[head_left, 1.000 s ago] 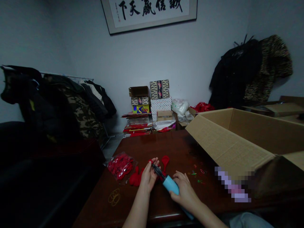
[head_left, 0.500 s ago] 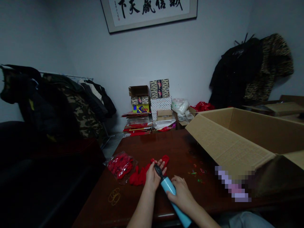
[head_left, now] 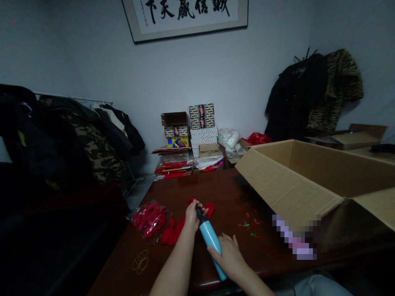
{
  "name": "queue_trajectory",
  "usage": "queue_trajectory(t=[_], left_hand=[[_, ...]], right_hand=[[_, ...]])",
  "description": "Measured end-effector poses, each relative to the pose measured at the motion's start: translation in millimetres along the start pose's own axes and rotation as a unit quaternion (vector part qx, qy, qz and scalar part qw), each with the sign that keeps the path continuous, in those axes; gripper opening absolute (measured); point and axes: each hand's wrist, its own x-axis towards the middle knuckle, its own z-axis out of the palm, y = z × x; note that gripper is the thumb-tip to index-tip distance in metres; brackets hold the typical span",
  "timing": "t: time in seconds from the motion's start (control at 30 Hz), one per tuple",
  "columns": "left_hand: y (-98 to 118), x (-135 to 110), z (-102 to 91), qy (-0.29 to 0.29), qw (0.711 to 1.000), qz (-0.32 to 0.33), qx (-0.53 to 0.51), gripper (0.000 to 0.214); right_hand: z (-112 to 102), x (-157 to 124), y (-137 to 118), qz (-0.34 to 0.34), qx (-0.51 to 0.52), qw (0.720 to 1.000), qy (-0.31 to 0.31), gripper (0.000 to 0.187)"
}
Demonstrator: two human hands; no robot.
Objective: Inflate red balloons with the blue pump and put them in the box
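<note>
My left hand (head_left: 191, 213) is closed around the black nozzle end of a light blue hand pump (head_left: 210, 238), with a red balloon (head_left: 209, 208) showing just past the fingers. My right hand (head_left: 227, 258) grips the lower part of the pump's blue barrel near the table's front edge. The pump slants from the nozzle at upper left down to lower right. A few loose red balloons (head_left: 171, 234) lie on the dark wooden table (head_left: 222, 191) just left of my left hand.
A clear bag of red balloons (head_left: 148, 213) lies at the left, yellow rubber bands (head_left: 140, 261) nearer the front edge. Small coloured clips (head_left: 249, 225) are scattered right of the pump. A large open cardboard box (head_left: 311, 181) fills the right. Stacked boxes (head_left: 197, 129) stand at the far end.
The pump has swung more upright and its barrel has slid down toward me. My left hand has closed tighter over the nozzle and balloon. The view has shifted slightly right.
</note>
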Motion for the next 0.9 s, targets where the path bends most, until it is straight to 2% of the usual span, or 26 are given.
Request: queue_trajectory(t=[0.17, 0.27, 0.4, 0.5, 0.67, 0.9], left_hand=[[-7, 5, -11.1, 0.026, 0.998, 0.057, 0.007, 0.021], [-2, 10, -19.2, 0.051, 0.997, 0.058, -0.005, 0.021], [12, 14, -26.1, 0.079, 0.996, 0.032, -0.026, 0.02], [14, 12, -28.6, 0.081, 0.996, 0.014, -0.039, 0.02], [-4, 3, -32.8, 0.101, 0.993, -0.004, -0.063, 0.019], [-45, -12, -44.2, 0.077, 0.995, -0.016, -0.062, 0.018]], right_hand=[[3, -7, -10, -0.004, -0.045, 0.999, 0.02, 0.052], [1, -21, -10, 0.0, -0.048, 0.999, 0.007, 0.054], [2, -45, 5, -0.003, -0.025, 0.998, -0.064, 0.053], [5, -57, 24, -0.001, -0.012, 0.993, -0.119, 0.052], [1, -62, 36, 0.006, 0.013, 0.988, -0.152, 0.059], [-9, -40, -1, 0.04, -0.035, 0.996, -0.065, 0.056]])
